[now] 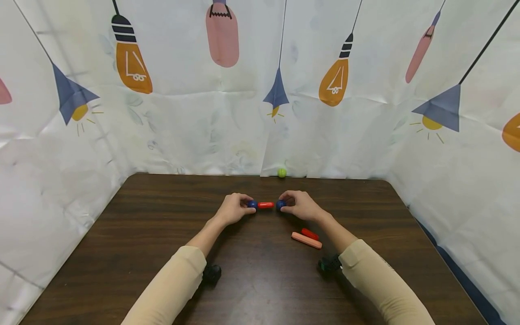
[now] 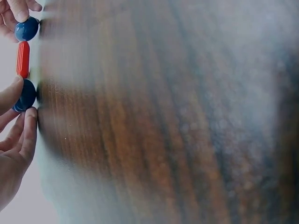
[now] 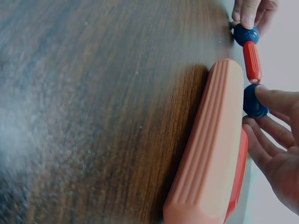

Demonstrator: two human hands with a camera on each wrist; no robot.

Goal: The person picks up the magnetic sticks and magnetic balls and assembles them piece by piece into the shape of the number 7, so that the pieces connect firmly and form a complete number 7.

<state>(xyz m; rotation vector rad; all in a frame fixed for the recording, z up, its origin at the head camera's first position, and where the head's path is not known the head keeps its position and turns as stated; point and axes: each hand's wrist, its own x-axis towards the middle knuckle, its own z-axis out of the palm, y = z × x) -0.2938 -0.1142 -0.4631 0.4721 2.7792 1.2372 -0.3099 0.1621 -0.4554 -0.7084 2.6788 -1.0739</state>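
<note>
First blue ball (image 1: 252,205) pinched by left hand (image 1: 234,208), first red rod (image 1: 266,205) against it. Second blue ball (image 1: 280,205) pinched by right hand (image 1: 302,206); contact with rod hard to make out. Peach rod (image 1: 306,240) and second red rod (image 1: 310,234) laid on tabletop (image 1: 260,280) near right forearm (image 1: 336,231); second red rod mostly covered by peach one in right wrist view. Green ball (image 1: 282,173) seen at far edge. Sleeves (image 1: 172,282) cut off below.

We see a dark wood-grained table (image 1: 142,221) with rounded far corners. Around it we have white cloth (image 1: 183,131) printed with lamps (image 1: 278,90) and bulbs (image 1: 132,67).
</note>
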